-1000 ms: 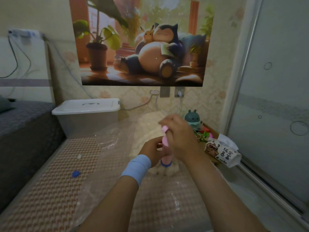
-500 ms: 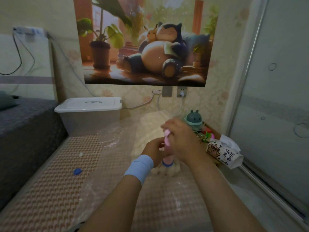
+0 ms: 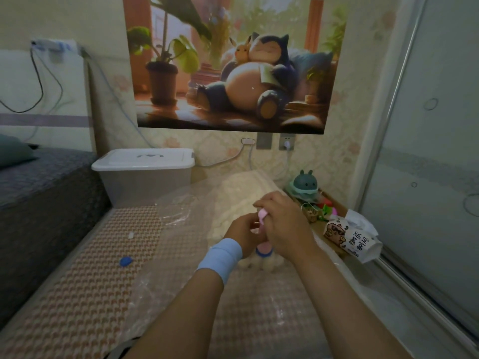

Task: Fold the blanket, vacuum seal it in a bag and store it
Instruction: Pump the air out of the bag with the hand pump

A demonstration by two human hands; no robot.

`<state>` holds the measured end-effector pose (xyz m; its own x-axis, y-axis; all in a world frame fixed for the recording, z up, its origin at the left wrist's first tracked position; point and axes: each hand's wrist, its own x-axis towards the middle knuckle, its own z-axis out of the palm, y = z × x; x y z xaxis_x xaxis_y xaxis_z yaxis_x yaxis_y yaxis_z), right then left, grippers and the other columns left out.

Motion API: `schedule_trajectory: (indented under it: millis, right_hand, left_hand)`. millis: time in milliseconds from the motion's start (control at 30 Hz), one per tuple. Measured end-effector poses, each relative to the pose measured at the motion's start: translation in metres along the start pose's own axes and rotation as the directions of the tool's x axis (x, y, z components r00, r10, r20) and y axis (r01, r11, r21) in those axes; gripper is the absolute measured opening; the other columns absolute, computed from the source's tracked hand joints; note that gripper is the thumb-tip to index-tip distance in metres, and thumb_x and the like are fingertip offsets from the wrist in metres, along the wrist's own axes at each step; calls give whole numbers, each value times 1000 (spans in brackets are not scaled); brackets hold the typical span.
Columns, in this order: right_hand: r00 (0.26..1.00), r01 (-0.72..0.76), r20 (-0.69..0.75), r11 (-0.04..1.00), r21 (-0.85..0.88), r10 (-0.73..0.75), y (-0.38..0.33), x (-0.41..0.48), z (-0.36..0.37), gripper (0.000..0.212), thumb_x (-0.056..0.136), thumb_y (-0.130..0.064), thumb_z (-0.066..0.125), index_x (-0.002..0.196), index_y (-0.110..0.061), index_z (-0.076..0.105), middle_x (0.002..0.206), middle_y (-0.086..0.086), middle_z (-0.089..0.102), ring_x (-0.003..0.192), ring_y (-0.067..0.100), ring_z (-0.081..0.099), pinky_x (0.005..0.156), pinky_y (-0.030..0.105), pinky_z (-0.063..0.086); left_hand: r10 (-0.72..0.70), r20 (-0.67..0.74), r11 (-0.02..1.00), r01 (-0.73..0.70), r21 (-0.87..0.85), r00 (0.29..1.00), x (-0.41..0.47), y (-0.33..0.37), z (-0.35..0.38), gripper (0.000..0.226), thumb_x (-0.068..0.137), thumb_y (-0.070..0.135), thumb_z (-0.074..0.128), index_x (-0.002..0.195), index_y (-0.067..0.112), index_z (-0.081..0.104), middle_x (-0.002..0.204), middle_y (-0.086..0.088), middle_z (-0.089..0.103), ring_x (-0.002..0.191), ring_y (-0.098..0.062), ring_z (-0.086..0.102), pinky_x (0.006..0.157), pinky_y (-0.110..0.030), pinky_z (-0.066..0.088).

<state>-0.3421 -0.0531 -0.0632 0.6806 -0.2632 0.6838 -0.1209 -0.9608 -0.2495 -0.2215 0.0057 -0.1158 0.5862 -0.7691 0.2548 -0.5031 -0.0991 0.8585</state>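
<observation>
Woven mat (image 3: pixel 77 294) beside a bed carries the clear bag (image 3: pixel 181 216), with the folded blanket (image 3: pixel 241 193) already inside, toward the mat's far right. On the pink pump (image 3: pixel 263 246), the left hand (image 3: pixel 243 237) holds the body and the right hand (image 3: pixel 285 229) the top, each grip curled round it (a blue cap (image 3: pixel 125 261) lies mid-left). Folding and bagging look done. Sealing seems under way, and storing, perhaps in the box (image 3: pixel 145 174) at the far edge, remains.
</observation>
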Motion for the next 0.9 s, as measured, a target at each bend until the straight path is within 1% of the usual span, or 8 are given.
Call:
schedule_trajectory:
  millis: [233,300,367,467,567,733,800,900]
  right_hand:
    - [771,230,-601,972,-45,-210,-35,23,-67,37,85,2,50,117,-2,69,111,13,66,101,25,60,86,30,47]
    - [840,124,-521,988,-87,-151,-21,12,-48,41,83,-3,47,118,-6,69,114,11,65,103,27,59,86,35,47]
    - [977,4,-211,994,-107,-26,-6,0,-22,47,83,-16,38,117,-11,69,117,8,64,103,28,59,85,42,49]
    - [987,-71,129,985,-160,92,3,-5,-12,54,82,-31,29,117,-19,69,119,3,62,101,28,60,85,44,47]
    - [993,38,-107,992,-118,-51,-9,10,-40,42,88,-23,39,113,-15,71,114,2,66,98,21,61,83,34,49]
    - [787,139,-587,981,-132,-191,-25,17,-71,31,91,-5,53,116,-5,71,115,7,68,103,20,62,85,24,47]
    - [842,58,-528,992,-113,-109,-16,10,-54,37,87,-9,48,117,-9,71,119,5,66,106,19,59,85,22,43]
    - [992,-97,-88,992,-75,90,2,-5,-14,44,83,-21,40,116,-16,70,120,1,61,104,22,59,81,31,45]
  left_hand:
    - [78,40,997,-78,-23,996,0,5,8,51,70,19,83,118,22,67,111,7,69,101,-9,63,86,-26,51]
    - [78,40,997,-78,10,996,-1,7,11,49,72,19,82,118,22,67,111,6,68,100,-9,62,86,-25,50]
    - [54,16,998,-54,17,998,-2,6,11,36,77,18,76,112,21,67,107,4,69,100,-12,62,86,-29,51]
    - [11,-5,1000,-11,0,1000,-1,4,7,29,80,20,71,109,18,67,104,1,70,100,-14,64,85,-31,52]
    - [28,19,999,-27,-40,999,1,3,5,43,75,21,79,116,22,67,108,5,70,101,-10,63,86,-30,52]
    - [63,36,998,-63,-6,997,2,5,13,57,69,21,84,122,22,65,114,6,68,103,-10,62,90,-31,51]
    - [61,29,998,-62,15,998,1,6,15,55,69,21,84,120,21,66,112,5,68,103,-11,62,90,-30,50]
    - [23,-5,1000,-23,17,1000,-1,6,14,39,77,18,76,115,18,67,107,2,69,102,-14,62,89,-31,49]
